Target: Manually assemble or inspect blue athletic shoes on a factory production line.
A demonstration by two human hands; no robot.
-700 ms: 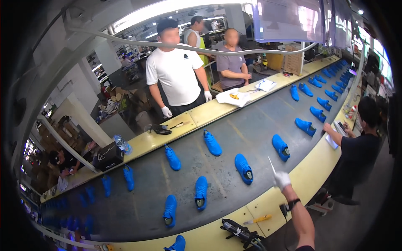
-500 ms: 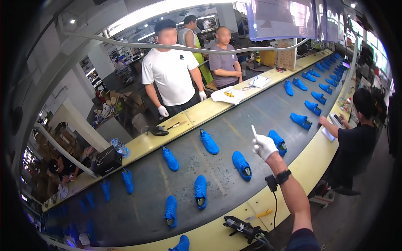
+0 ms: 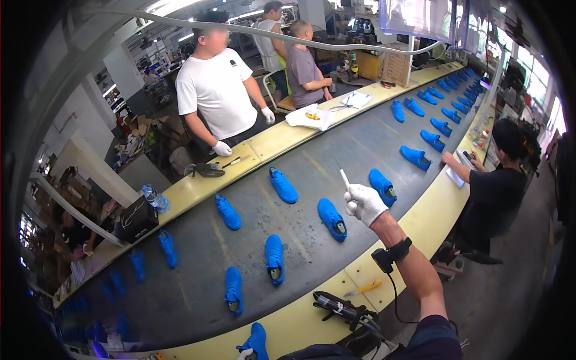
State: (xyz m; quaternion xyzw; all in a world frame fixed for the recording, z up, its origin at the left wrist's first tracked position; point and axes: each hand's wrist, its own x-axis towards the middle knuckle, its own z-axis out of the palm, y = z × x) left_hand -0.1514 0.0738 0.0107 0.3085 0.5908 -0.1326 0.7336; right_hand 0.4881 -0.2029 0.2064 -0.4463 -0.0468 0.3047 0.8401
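Note:
My right hand (image 3: 365, 204), in a white glove, is raised over the conveyor belt (image 3: 294, 240). Its fingers are closed round a slim white stick-like tool (image 3: 344, 179), which points up and seems to end in a very fine dark tip. At the lower edge, only a bit of my gloved left hand (image 3: 245, 354) shows, gripping the side of a blue shoe (image 3: 257, 339). Close to my right hand, two blue lace-up shoes, one left (image 3: 332, 219) and one right (image 3: 383, 186), rest on the belt. Most of my left hand is out of the picture.
Blue shoes line the belt in rows. A yellow-handled tool (image 3: 365, 288) and a black device with cables (image 3: 343, 309) lie on the near ledge. Across stands a person in a white shirt (image 3: 217, 90); another works at the right (image 3: 504, 180). A black box (image 3: 137, 221) sits far left.
The whole view has shifted, so the belt and people appear further left and higher. The shoe at the lower edge shows more, and my left glove has come into sight on it.

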